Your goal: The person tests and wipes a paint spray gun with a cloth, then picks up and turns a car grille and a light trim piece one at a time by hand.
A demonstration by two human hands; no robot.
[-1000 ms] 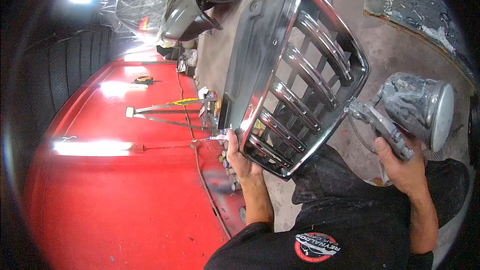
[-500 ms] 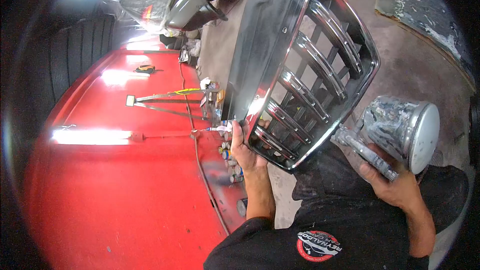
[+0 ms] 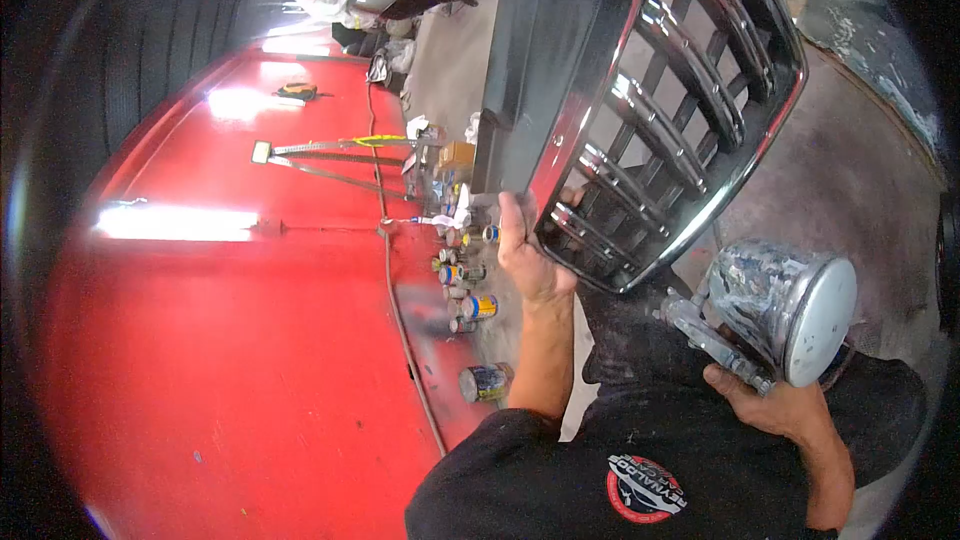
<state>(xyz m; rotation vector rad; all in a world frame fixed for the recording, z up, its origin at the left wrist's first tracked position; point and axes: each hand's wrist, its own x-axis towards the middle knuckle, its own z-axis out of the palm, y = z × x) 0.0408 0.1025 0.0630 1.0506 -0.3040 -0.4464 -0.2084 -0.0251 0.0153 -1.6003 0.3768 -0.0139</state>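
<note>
Red wall (image 3: 250, 380) left of the grille (image 3: 662, 133), cans (image 3: 480, 306) between. Left hand (image 3: 535, 262) clamped on grille's near end, holding it up; right hand (image 3: 768, 404) wrapped round spray gun (image 3: 703, 330), clear of grille. Likely a holding step; next move calls for steady left grip.

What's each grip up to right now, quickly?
Left grip: closed, holding the grille by its lower corner.
Right grip: closed, holding the spray gun.
</note>
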